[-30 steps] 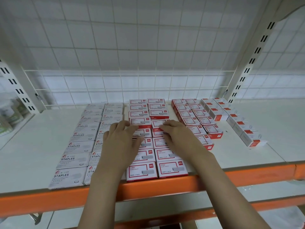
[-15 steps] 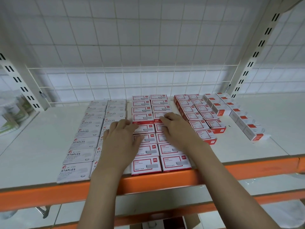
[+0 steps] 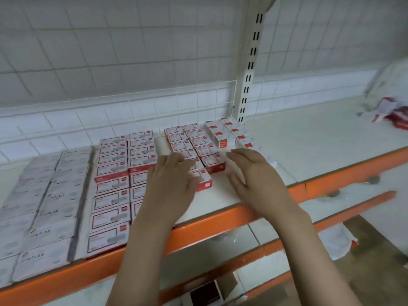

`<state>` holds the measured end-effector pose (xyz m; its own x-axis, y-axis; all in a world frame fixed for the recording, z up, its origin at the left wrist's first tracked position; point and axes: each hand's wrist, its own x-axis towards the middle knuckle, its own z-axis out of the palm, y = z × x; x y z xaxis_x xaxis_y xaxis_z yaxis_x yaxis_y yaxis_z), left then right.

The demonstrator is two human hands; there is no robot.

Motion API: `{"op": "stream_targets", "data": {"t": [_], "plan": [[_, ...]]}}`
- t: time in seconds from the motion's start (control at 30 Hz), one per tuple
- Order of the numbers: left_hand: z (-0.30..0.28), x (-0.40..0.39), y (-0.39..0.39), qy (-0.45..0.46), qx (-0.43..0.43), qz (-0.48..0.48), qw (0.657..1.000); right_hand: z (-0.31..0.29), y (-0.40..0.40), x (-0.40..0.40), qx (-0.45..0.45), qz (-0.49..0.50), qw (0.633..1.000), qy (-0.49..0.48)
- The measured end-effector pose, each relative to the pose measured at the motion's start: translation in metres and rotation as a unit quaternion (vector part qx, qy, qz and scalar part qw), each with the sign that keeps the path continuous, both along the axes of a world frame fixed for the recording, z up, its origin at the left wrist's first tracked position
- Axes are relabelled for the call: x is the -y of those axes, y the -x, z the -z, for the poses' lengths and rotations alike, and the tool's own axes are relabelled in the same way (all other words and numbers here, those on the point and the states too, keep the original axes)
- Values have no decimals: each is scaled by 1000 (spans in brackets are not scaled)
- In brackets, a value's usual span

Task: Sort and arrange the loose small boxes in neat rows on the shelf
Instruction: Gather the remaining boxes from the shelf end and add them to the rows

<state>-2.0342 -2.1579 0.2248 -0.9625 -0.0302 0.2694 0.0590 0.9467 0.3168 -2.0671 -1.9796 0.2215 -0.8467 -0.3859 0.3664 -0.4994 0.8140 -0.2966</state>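
Small staple boxes lie in rows on the white shelf (image 3: 309, 138). Grey boxes (image 3: 55, 195) fill the left, red-bordered white boxes (image 3: 110, 186) the middle, a stacked red-and-white block (image 3: 194, 142) further right, and a row of white boxes with red ends (image 3: 223, 135) beside the upright. My left hand (image 3: 170, 184) lies flat with straight fingers on the near left part of the stacked block. My right hand (image 3: 254, 173) hovers open to the right of that block, over the near end of the white row, hiding several boxes. Neither hand holds anything.
The shelf's orange front beam (image 3: 209, 224) runs below my wrists. A white slotted upright (image 3: 249, 69) and wire mesh back stand behind the boxes. A red-and-white heap of packets (image 3: 395, 113) lies far right. A lower shelf holds an open carton (image 3: 212, 292).
The view has swung right. Both hands have left the middle red-bordered rows and moved right to the stacked block and the white row.
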Motion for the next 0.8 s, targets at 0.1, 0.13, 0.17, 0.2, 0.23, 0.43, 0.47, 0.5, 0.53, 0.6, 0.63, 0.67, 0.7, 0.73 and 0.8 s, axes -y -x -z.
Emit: {"op": "stream_targets", "data": {"t": [0.1,0.13,0.17,0.2,0.23,0.43,0.47,0.5,0.53,0.6,0.63,0.67,0.7,0.73,0.8], "plan": [[0,-62,18,-4,0,44,999,3,4,-60,-9,43,999,22],[1,-86,23,-5,1,58,998,5,4,-83,-8,56,998,28],[3,-110,27,-7,2,73,997,7,4,-107,-4,66,997,31],[5,-135,31,-8,2,90,996,9,4,-131,0,76,997,33],[7,-160,34,-9,5,106,994,10,3,-156,4,87,996,36],[12,-295,49,-11,31,168,985,11,-3,-293,18,162,986,44],[13,-312,51,-8,36,173,984,10,-3,-309,19,168,984,46],[13,-327,53,-3,39,177,983,11,-2,-324,19,173,984,49],[14,-340,55,3,40,181,983,11,-1,-337,20,178,982,53],[16,-360,61,9,39,188,981,15,3,-357,19,186,981,58],[16,-368,64,12,41,190,981,17,5,-366,18,189,980,60],[17,-375,68,15,44,190,981,19,8,-373,20,192,979,63],[17,-381,72,18,49,188,981,22,11,-379,22,193,979,66],[18,-387,77,18,51,186,981,24,15,-385,25,195,978,68],[19,-397,90,15,46,186,981,28,26,-396,35,200,977,74]]}}
